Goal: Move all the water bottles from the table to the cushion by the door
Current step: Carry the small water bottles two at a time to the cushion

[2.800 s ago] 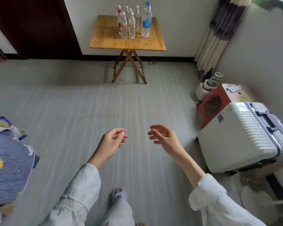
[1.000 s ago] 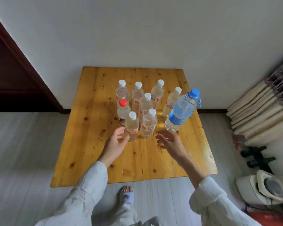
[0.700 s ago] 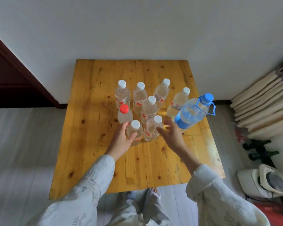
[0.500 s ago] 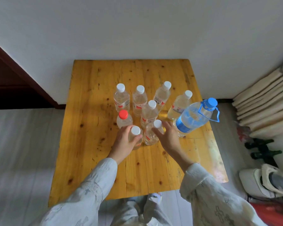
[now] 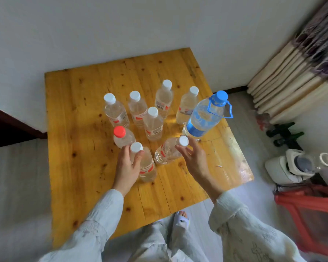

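Several small clear water bottles stand on a yellow wooden table (image 5: 80, 167). My left hand (image 5: 126, 168) is wrapped around the neck of the nearest white-capped bottle (image 5: 147, 167). My right hand (image 5: 194, 158) grips a second white-capped bottle (image 5: 166, 151) just under its cap, and that bottle tilts to the right. A red-capped bottle (image 5: 122, 138) stands just behind my left hand. A large blue-capped bottle (image 5: 204, 118) with a blue handle stands at the right. Several more white-capped bottles (image 5: 152, 123) stand behind. No cushion is in view.
A white wall runs behind the table, with a dark door frame (image 5: 11, 125) at the left. Striped curtains (image 5: 295, 59) hang at the right. A white kettle (image 5: 292, 166), dark glass bottles (image 5: 284, 133) and a red stool (image 5: 309, 210) sit on the floor to the right.
I walked up to the table and both hands reached into the bottles. The left hand closed on the near bottle, the right hand on its neighbour, which now tilts.
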`<state>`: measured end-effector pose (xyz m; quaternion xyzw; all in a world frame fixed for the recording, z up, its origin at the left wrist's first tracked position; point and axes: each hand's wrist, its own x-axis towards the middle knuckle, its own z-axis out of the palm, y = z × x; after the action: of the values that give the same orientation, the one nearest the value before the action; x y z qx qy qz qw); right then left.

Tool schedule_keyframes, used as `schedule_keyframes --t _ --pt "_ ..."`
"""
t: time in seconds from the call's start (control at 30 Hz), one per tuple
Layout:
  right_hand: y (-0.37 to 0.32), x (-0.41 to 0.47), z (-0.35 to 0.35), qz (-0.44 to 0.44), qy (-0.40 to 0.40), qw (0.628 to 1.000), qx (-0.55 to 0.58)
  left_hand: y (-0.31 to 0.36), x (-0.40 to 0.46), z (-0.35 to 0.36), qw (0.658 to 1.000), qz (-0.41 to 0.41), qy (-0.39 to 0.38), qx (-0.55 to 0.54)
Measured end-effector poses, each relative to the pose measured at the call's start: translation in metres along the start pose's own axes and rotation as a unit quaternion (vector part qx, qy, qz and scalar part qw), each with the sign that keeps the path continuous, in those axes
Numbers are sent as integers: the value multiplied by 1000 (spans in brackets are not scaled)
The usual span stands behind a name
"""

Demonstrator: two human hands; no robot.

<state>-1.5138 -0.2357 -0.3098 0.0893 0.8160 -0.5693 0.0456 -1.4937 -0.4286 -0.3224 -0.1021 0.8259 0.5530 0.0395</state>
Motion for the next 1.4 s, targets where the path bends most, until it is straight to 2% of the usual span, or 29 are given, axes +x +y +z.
schedule_keyframes --t 0.23,0.4,0.5,0.6,0.83,1.0,1.27,1.4 --pt "5 -56 -69 27 76 995 54 38 -17 39 993 54 -101 8" --pt "32 -135 -130 43 188 978 79 74 -50 95 974 120 -192 -7" --pt "52 -199 -167 65 270 955 105 94 -92 141 951 148 -272 -10" --pt "71 -271 -206 70 350 925 134 110 -151 186 931 179 -317 -15" --pt "104 -476 -286 84 506 848 133 136 -330 281 873 206 -440 -34" --pt "131 -624 -321 127 622 763 123 150 -469 350 791 242 -561 -21" --pt "180 -830 -341 158 794 567 150 156 -694 453 625 323 -711 18" --pt "211 -930 -358 185 843 487 135 143 -817 504 541 319 -777 24"
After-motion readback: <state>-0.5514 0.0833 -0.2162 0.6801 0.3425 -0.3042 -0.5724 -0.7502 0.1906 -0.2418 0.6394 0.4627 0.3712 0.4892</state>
